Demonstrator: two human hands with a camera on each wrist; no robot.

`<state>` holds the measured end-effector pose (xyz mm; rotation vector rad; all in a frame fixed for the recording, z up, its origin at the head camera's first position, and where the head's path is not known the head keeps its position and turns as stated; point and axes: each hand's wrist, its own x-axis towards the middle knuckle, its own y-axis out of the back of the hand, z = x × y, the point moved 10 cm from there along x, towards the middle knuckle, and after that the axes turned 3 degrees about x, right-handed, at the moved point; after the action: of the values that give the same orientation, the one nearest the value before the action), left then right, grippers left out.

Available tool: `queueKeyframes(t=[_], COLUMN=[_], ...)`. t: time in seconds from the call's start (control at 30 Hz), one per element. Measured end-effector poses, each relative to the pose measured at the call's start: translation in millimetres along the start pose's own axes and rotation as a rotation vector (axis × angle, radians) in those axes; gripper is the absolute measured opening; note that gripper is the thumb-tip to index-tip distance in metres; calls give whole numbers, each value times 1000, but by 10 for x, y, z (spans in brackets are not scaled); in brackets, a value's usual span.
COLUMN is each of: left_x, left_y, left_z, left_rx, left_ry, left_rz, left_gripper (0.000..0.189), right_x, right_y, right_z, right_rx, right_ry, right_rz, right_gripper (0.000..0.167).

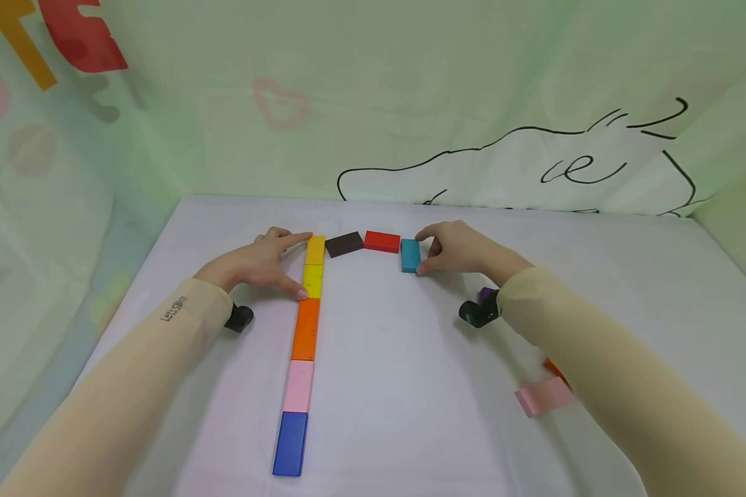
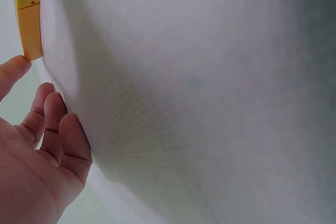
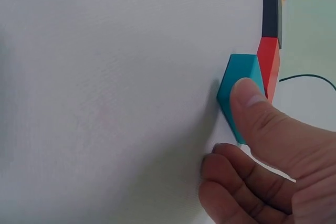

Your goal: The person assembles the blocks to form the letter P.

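Note:
In the head view, wooden blocks form a column with a row curving off its far end. My left hand (image 1: pixel 257 262) spreads along the column's far end. Its index fingertip touches the far end of an amber block (image 1: pixel 315 250), and its thumb rests at the near end of a yellow block (image 1: pixel 313 281). My right hand (image 1: pixel 456 248) pinches a teal block (image 1: pixel 410 256) between thumb and index finger, at the row's right end. The right wrist view shows the thumb lying on the teal block, close against the red block (image 3: pixel 269 64). A dark brown block (image 1: pixel 345 244) sits left of the red one.
Nearer along the column lie orange (image 1: pixel 306 329), pink (image 1: pixel 298 386) and blue (image 1: pixel 290 444) blocks. Another pink block (image 1: pixel 544 396) and a reddish-orange block (image 1: pixel 556 371) lie by the right forearm. A purple block (image 1: pixel 486 295) shows behind the right wrist's black camera (image 1: pixel 479 312).

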<state>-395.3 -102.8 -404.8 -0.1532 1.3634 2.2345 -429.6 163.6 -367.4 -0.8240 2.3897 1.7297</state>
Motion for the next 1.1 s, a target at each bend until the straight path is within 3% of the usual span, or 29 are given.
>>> queueKeyframes(t=[0.5,0.67,0.77,0.9,1.1], left_x=[43,50,46,40,0], left_y=[-14,-24,-15,18,38], left_z=[28,58,67,94,37], left_rx=[3,25,35,40,46], left_ry=[-11,-11,-14,-38,-36], left_rz=[-11,-13,-11,-6,-6], left_gripper=[110,109,109,110,111], right_x=[-51,-186,-465,-1056,-1858], right_y=[-19,66,223,329,5], right_z=[38,72,125,455,1168], right_rx=[12,36,69,66,50], right_ry=[-16,-6,46,94,125], right_rz=[1,25,103,194,124], right_gripper=[68,74,66,48,51])
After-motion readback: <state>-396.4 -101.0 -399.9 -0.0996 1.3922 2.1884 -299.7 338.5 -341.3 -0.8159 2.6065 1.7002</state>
